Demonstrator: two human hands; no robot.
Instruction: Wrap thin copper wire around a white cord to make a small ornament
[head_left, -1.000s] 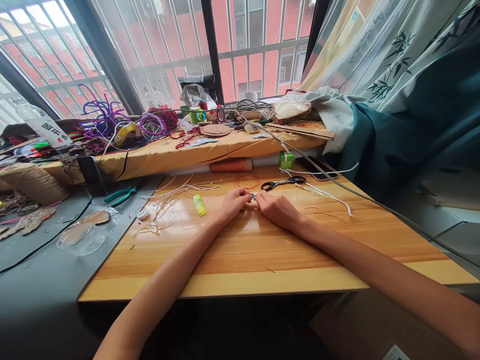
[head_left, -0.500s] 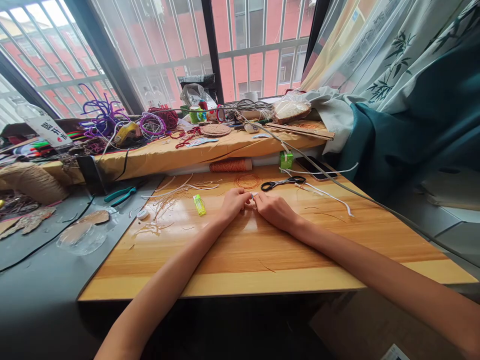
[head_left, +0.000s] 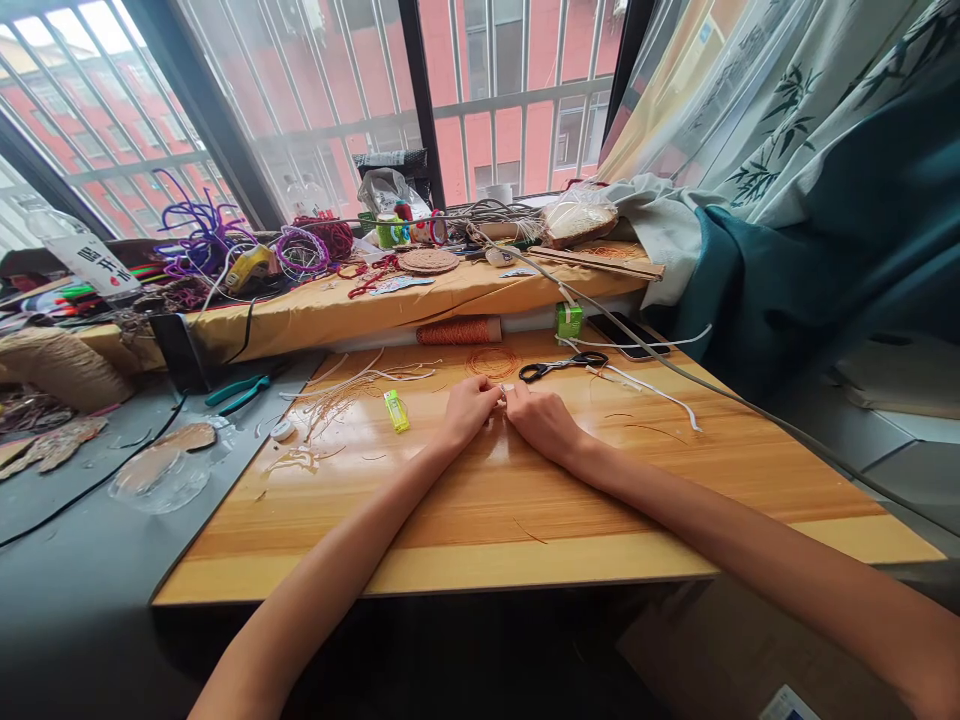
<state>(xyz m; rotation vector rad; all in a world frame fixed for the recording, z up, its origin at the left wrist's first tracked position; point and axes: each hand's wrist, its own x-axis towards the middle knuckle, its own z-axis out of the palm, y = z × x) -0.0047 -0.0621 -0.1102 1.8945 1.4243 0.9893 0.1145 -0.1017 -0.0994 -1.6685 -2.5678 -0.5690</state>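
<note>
Centre frame, over wooden surface (head_left: 480, 510): left hand (head_left: 469, 408), right hand (head_left: 541, 422), each grip pinched narrow on small pale piece (head_left: 506, 387). Judged tiny, light, easily dropped; best nipped by its ends.

a yellow-green lighter (head_left: 396, 410), black scissors (head_left: 556, 366), an orange spool (head_left: 457, 331) and teal pliers (head_left: 240, 392) on a honey-striped board (head_left: 480, 500).
</note>
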